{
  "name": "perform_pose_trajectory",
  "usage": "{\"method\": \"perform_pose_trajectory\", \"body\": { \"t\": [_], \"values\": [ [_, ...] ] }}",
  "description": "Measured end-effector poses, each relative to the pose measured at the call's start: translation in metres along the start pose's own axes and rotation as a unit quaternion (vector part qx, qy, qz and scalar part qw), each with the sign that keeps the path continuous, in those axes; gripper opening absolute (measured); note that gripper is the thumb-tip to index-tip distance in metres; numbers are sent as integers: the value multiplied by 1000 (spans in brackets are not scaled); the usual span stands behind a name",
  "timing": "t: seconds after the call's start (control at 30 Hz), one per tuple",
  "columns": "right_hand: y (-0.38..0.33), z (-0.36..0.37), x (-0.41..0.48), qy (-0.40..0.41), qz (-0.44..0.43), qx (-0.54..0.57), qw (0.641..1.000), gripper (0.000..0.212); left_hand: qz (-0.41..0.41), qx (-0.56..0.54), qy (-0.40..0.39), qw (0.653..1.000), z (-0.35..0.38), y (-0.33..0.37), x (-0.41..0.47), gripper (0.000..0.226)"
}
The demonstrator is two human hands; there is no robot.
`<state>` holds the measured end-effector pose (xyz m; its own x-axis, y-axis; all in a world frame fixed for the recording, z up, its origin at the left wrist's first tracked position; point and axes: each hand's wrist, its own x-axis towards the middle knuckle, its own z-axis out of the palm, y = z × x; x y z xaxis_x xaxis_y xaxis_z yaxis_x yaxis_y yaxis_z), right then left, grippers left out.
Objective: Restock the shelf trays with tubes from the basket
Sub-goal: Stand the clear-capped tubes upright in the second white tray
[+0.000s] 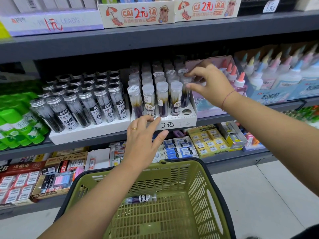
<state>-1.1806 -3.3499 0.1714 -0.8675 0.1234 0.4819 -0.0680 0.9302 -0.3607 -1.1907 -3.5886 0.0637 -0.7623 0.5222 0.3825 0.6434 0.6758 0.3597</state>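
Note:
A white shelf tray (176,124) marked with a handwritten price holds several clear tubes (162,99) standing upright in its holes; one front right hole (186,111) is bare. My right hand (209,83) hovers over the tray's right side, fingertips at the top of a tube (186,90) in the right column. My left hand (143,135) touches the tray's front edge with loosely spread fingers and holds nothing. One tube (140,198) lies flat on the floor of the green basket (195,187) below.
A second white tray (86,133) with black-labelled, metal-capped tubes stands to the left. Green glue sticks (15,125) lie far left, glue bottles (269,75) to the right. Eraser boxes (207,140) fill the lower shelf. Grey shelf boards run above and below.

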Motion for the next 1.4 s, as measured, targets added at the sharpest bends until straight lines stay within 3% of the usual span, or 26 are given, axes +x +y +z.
{"method": "perform_pose_trajectory", "body": {
  "t": [0.17,0.27,0.33,0.37,0.43,0.53,0.63,0.7,0.8,1.1,1.4],
  "values": [
    [-3,-6,-4,-12,-5,-55,998,36,2,-7,-28,1000,-10,2,-1,82],
    [-21,2,-33,86,-99,-61,989,32,-2,-19,-55,998,-26,-12,-21,82],
    [-42,19,-68,90,-145,4,985,25,-22,-13,-68,997,-36,-43,-52,83],
    [-51,31,-88,46,-166,31,985,24,-48,-6,-72,996,-40,-65,-71,81],
    [-67,65,-124,-118,-170,59,976,27,-147,24,-81,985,-47,-114,-113,79],
    [-66,137,-169,-365,-84,59,925,35,-334,60,-104,935,-52,-179,-173,74],
    [-59,207,-203,-451,40,98,886,44,-418,-99,-141,892,-48,-195,-204,64],
    [-58,241,-217,-452,103,108,879,47,-418,-152,-125,887,-38,-191,-212,52],
    [-59,280,-233,-446,147,73,880,57,-400,-81,-84,909,-23,-191,-215,45],
    [-47,331,-280,-386,276,7,880,65,-379,-80,-52,921,-19,-190,-215,27],
    [-48,340,-275,-350,304,96,881,26,-382,-77,-43,920,-21,-187,-211,22]
  ]
}}
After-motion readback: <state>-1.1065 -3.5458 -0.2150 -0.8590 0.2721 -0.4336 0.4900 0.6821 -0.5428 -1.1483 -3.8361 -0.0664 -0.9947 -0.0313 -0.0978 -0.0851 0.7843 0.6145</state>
